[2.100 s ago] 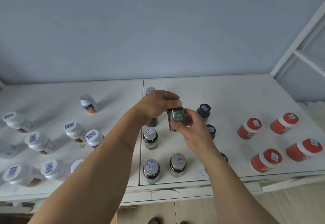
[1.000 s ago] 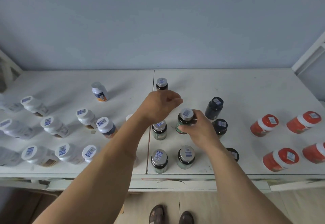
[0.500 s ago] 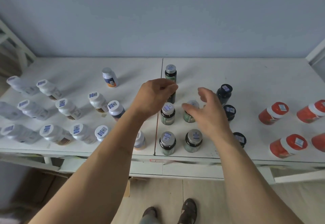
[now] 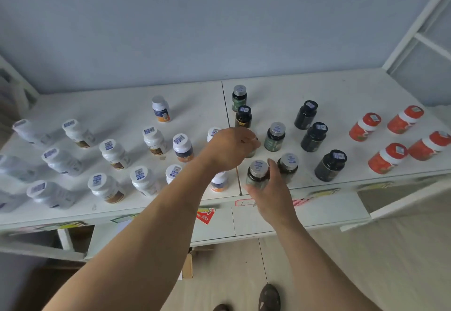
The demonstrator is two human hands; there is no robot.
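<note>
Head view, right hand [image 4: 271, 188]: has left the green bottle [image 4: 275, 137] standing mid-row; fingers now wrap the front silver-capped bottle [image 4: 257, 175] by the table [image 4: 353, 91] edge.
Left hand [image 4: 231, 148]: curled, hovering; I cannot tell any grip.
Meaning: next bottle's turn, I judge.

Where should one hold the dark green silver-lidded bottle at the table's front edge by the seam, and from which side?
Around the round body of the dark green silver-lidded bottle, below the lid, from the front edge: it stands upright and a similar bottle crowds its right. The right hand grips it there.
</note>
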